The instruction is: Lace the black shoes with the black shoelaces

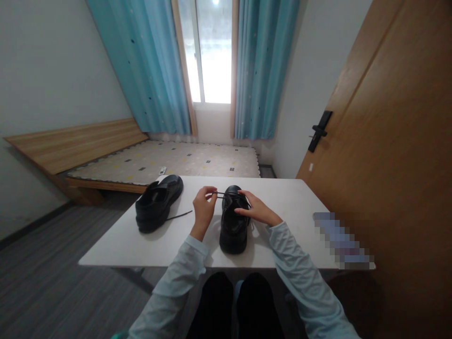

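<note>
In front of me a black shoe [233, 230] stands upright on the white table, its heel toward me and its toe pointing away. My left hand [205, 203] is beside it on the left, fingers pinched on a thin black shoelace [220, 193] that stretches taut to the front of the shoe. My right hand [257, 208] lies against the shoe's right side, thumb over the opening and fingers near the lacing. Whether those fingers also grip a lace I cannot make out. A second black shoe [155, 207] rests on the left, with a loose lace end [180, 215] beside it.
The white table [282, 245] spans the space before my knees. A blurred-out flat item [339, 238] lies at its right edge. Behind stands a bed [197, 160] with a small white object [162, 170] on it. A wooden door [388, 155] is at the right.
</note>
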Tool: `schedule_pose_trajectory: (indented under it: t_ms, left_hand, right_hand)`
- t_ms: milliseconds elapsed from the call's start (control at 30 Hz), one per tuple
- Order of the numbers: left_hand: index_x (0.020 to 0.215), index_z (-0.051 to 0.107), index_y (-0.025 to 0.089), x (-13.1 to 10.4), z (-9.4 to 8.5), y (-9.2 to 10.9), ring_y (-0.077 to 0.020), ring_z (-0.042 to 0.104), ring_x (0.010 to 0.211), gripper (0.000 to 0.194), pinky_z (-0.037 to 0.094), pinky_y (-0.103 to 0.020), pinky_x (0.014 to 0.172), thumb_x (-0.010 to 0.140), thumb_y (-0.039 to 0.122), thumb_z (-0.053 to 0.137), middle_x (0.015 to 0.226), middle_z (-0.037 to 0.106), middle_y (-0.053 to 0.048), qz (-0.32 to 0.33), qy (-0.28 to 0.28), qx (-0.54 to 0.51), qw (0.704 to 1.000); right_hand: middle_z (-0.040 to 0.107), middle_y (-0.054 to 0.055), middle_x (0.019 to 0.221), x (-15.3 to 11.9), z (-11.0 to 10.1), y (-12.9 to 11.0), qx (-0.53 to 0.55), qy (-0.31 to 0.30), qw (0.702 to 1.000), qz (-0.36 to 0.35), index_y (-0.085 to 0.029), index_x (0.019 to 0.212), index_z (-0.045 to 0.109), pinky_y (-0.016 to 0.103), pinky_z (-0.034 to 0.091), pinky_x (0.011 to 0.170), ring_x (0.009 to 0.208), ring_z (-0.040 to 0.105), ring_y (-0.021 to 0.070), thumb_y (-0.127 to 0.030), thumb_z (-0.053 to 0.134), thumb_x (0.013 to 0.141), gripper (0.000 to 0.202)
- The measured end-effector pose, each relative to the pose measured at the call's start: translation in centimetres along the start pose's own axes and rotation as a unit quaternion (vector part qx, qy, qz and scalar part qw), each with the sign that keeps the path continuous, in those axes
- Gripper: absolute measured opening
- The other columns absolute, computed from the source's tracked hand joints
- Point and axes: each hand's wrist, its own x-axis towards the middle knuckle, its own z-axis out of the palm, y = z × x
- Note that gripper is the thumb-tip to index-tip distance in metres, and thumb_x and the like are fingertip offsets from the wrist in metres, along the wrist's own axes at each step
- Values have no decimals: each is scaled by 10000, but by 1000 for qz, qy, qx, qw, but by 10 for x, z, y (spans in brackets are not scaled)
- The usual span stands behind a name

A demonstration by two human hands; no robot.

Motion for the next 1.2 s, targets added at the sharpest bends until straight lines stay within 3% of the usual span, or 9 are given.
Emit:
schedule_pose_trajectory:
  t_ms: [167,267,400,533,633,767,1000,1200]
  left_hand:
    - [893,563,180,1,3,-2,-166,651,771,156,517,-317,767,791,294,533,738,639,-14,-74,-81,-134,985]
    - [843,551,183,1,3,-3,-148,630,730,130,521,-297,738,776,295,541,705,585,10,-78,-85,-159,981]
    - [839,568,187,2,-1,-1,-103,526,600,124,491,-240,622,724,235,575,659,484,43,-55,-38,-130,989]
    - [835,598,188,3,-8,3,-105,498,629,154,430,-216,590,688,158,566,719,544,20,-21,6,-48,999]
    - [808,591,186,2,-11,6,-124,540,686,94,438,-228,618,733,242,600,743,579,3,-21,43,-35,998]
    - [776,577,185,0,-12,7,-123,562,681,200,444,-234,624,746,363,663,769,616,-5,-10,98,3,995]
    - [984,489,182,3,-11,-2,-133,622,696,329,458,-196,526,763,359,657,763,613,-8,-40,106,-184,976]
    - [913,540,165,2,-13,2,-113,606,745,266,461,-205,625,761,332,680,849,616,-25,0,177,-65,982]
  right_hand:
    - [521,147,1315,0,-1,-1,-5,-3,1000,-3,-191,1306,462,486,346,1066,1231,492,287,-458,708,715,693]
    - [516,150,1320,0,-1,-1,-10,-6,1000,-2,-183,1308,457,479,349,1068,1237,487,285,-454,701,723,689]
    - [511,157,1325,-1,-2,-2,-12,-9,1000,1,-171,1307,452,479,346,1071,1241,482,285,-461,696,727,693]
    - [508,157,1331,-2,-3,-4,-15,-10,1000,7,-175,1306,450,484,336,1079,1251,476,287,-461,691,732,685]
    - [503,167,1335,-2,-4,-5,-16,-14,1000,13,-163,1307,443,475,333,1081,1254,472,287,-450,687,736,684]
    - [500,166,1336,-2,-4,-7,-16,-13,1000,14,-162,1297,443,464,337,1072,1248,472,282,-439,688,738,670]
    - [586,119,1188,-2,-6,-11,-7,-16,999,32,-162,1196,491,423,406,982,1109,552,258,-435,695,727,580]
    - [587,105,1179,-3,-6,-10,0,-9,1000,25,-179,1189,490,415,406,969,1098,551,253,-431,703,719,574]
